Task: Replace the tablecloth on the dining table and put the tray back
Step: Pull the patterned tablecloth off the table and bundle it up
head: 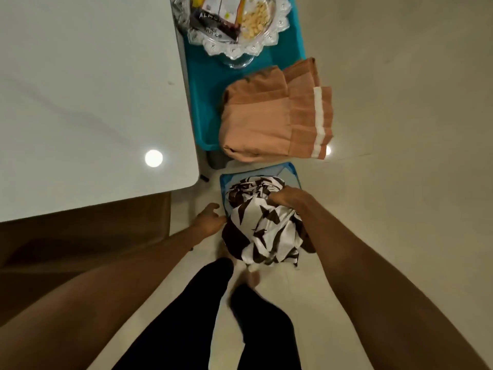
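The dining table [80, 89] at the left has a bare white top. A crumpled brown-and-white patterned tablecloth [262, 225] bulges out of a blue basket [224, 180] on the floor. My right hand [286, 197] is shut on the top of that cloth. My left hand [209, 218] touches the cloth's left side with its fingers apart. A folded orange tablecloth [274, 121] with a white stripe lies on a teal stool or bench [205, 84]. Behind it stands the clear glass tray [234, 41] with snack packets and nuts.
A dark wooden chair or bench [80, 244] sits below the table's near edge. My legs in black trousers [202, 316] and bare feet stand on the pale tiled floor [400, 129]. A ceiling light reflects on the tabletop.
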Action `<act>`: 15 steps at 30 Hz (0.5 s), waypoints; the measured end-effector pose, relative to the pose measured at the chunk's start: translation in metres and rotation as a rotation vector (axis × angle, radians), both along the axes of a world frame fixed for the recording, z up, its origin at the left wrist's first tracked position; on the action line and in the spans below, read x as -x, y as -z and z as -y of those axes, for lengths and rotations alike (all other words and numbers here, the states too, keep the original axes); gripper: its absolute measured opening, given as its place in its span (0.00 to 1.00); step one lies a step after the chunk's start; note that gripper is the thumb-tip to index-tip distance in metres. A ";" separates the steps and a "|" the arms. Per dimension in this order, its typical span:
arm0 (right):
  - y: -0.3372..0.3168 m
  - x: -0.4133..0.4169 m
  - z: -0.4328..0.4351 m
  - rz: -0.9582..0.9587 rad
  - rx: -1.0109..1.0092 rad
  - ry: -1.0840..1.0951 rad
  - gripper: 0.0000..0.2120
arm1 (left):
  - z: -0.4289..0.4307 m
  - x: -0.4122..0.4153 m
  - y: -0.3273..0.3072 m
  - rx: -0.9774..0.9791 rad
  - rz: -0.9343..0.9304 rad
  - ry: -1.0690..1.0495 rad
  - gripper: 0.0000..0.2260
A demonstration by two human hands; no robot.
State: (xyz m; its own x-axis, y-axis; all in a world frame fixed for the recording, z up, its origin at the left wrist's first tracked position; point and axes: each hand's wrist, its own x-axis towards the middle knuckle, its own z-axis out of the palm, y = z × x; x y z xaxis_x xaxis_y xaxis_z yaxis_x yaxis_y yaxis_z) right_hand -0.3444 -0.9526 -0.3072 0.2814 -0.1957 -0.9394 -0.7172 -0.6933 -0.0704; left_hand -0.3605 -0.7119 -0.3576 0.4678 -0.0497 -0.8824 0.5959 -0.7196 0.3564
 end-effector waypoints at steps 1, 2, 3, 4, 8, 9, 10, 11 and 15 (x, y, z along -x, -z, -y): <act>0.016 -0.007 0.002 -0.039 -0.051 0.027 0.36 | 0.007 -0.006 0.008 0.000 -0.037 -0.004 0.31; 0.029 -0.011 0.004 -0.069 -0.070 0.063 0.35 | 0.013 -0.010 0.018 0.008 -0.064 -0.004 0.31; 0.045 -0.012 0.009 -0.086 -0.084 0.118 0.35 | 0.019 -0.015 0.024 0.020 -0.086 0.008 0.31; 0.059 -0.014 0.011 -0.085 -0.098 0.172 0.35 | 0.025 -0.019 0.031 0.052 -0.094 0.017 0.30; 0.130 -0.010 0.017 -0.113 -0.244 0.592 0.30 | 0.035 -0.030 0.069 0.099 -0.174 -0.012 0.15; 0.155 -0.003 0.022 -0.087 -0.299 0.742 0.26 | 0.036 -0.031 0.073 0.082 -0.174 -0.009 0.12; 0.195 0.006 0.030 -0.061 -0.308 0.860 0.26 | 0.039 -0.036 0.077 0.097 -0.147 -0.011 0.09; 0.230 0.012 0.036 -0.004 -0.310 0.964 0.32 | 0.038 -0.040 0.083 0.123 -0.118 -0.022 0.09; 0.231 0.026 0.017 0.199 -0.079 0.897 0.40 | 0.035 -0.048 0.074 0.131 -0.225 -0.106 0.08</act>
State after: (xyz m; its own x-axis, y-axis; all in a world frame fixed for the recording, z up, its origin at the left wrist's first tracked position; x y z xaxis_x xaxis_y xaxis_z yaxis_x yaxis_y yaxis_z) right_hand -0.3701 -0.9698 -0.5381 0.2130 -0.3561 -0.9098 -0.9533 0.1282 -0.2734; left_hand -0.3124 -0.7469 -0.4317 0.2697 -0.1317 -0.9539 0.7403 -0.6051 0.2929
